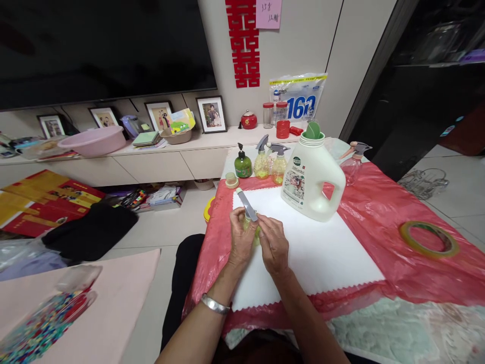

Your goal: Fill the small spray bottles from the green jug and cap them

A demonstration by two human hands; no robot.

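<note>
Over the white sheet (303, 253), my left hand (241, 240) is closed around a small yellowish spray bottle (247, 222) with a grey spray head (247, 203). My right hand (273, 242) pinches the same bottle near its neck, its fingers touching the base of the spray head. Most of the bottle's body is hidden by the hands. Beyond them stand two more spray bottles (261, 164) with yellow liquid low inside. A large white detergent jug (312, 177) with a green piece (313, 130) in its mouth stands to the right. A pale cap (231, 179) lies at the left.
Red plastic film (364, 217) covers the table. A green pump bottle (243, 163) stands behind the cap, a pinkish spray bottle (352, 167) behind the jug. A tape roll (429, 238) lies at the right. At the lower left, a pink surface (129, 288) holds colourful small pieces (41, 326).
</note>
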